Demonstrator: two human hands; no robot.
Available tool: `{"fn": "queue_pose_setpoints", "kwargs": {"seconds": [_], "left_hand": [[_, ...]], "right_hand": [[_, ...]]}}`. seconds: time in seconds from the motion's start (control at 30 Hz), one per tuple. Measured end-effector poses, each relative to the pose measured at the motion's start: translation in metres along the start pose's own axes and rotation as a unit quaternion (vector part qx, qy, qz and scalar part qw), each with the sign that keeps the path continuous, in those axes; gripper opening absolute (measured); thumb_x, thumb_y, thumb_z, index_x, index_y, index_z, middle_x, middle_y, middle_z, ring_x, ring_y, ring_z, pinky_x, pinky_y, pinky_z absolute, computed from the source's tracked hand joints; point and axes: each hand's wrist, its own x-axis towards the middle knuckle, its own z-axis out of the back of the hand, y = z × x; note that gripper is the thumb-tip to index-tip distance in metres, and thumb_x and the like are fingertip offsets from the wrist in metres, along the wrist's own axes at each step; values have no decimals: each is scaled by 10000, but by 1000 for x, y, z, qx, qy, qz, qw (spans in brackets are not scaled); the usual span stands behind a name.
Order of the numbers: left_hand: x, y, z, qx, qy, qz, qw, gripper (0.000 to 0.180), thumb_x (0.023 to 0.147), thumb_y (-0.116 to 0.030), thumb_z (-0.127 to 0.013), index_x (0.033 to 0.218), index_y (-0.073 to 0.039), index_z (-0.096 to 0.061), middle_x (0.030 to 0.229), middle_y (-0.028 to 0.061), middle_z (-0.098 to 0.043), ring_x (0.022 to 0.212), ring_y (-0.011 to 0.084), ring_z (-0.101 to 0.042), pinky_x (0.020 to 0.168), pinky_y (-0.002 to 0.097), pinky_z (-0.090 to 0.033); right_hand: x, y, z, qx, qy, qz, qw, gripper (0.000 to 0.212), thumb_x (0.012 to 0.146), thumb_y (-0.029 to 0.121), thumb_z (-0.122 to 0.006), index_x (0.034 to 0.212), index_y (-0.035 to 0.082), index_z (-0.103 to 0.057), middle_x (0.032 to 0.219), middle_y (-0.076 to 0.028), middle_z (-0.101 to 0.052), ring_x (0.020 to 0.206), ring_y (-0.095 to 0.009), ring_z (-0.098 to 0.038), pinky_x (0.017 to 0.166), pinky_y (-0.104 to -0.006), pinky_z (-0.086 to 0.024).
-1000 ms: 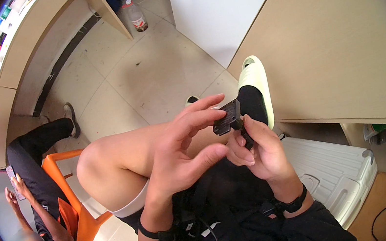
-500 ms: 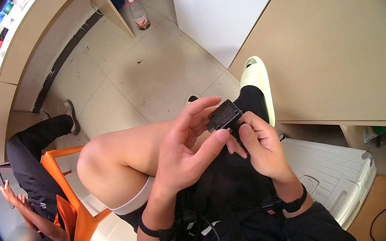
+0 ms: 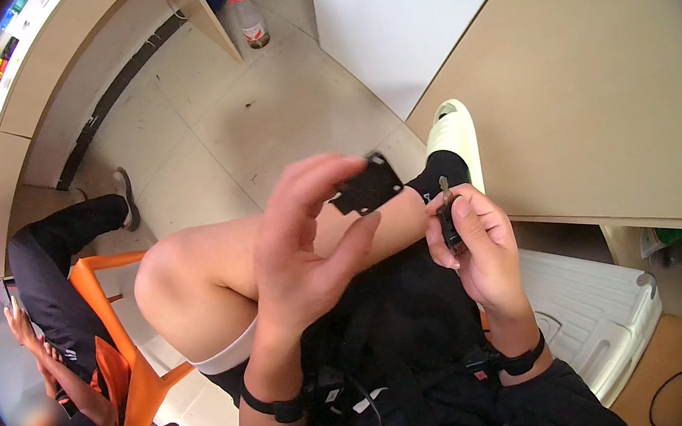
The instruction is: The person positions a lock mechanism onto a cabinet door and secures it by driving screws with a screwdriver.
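My left hand (image 3: 302,249) is raised over my bare leg, its fingers curved and a little blurred. Between its fingertips is a flat black rectangular piece (image 3: 374,185) with small holes at its corners and a short tab on one side. To the right, my right hand (image 3: 481,237) pinches a key (image 3: 447,211) by its dark head between thumb and fingers. The key's metal blade points up and away from me. A gap lies between the key and the black piece.
An orange chair (image 3: 99,290) with a seated person holding a phone is at left. A silver suitcase (image 3: 589,300) lies at lower right beneath a beige panel (image 3: 594,90). A plastic bottle (image 3: 253,25) stands on the tiled floor near a desk (image 3: 11,128).
My hands have moved apart. The black piece, earlier between both hands, is now in my left hand alone and turned. The key now shows plainly in my right hand.
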Motion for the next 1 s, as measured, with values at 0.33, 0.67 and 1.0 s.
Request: {"fn": "queue_pose_setpoints", "kwargs": {"seconds": [0.33,0.67,1.0], "left_hand": [[0,3,-8,33,71,19,997,373,757,87,-593,1113,3,-521,1044,113,-559,972,206,-546,838,295,-441],[-3,2,-14,-149,-59,164,973,227,883,-24,-530,1098,44,-500,999,80,-575,889,115,-555,787,232,-442],[-8,-3,-3,-186,-68,192,961,196,856,-30,-578,1034,14,-510,988,78,-586,894,127,-566,781,255,-481]], "right_hand": [[3,0,-18,-111,-32,15,993,162,932,169,-484,962,17,-527,726,-37,-561,550,-42,-410,501,-167,-317],[4,-1,-19,-102,11,0,995,180,928,183,-498,1000,19,-510,756,-31,-556,627,-56,-467,548,-176,-357],[0,-2,-25,-93,4,-34,995,230,924,165,-500,1091,7,-496,871,-64,-577,774,-94,-549,646,-202,-427]]}}
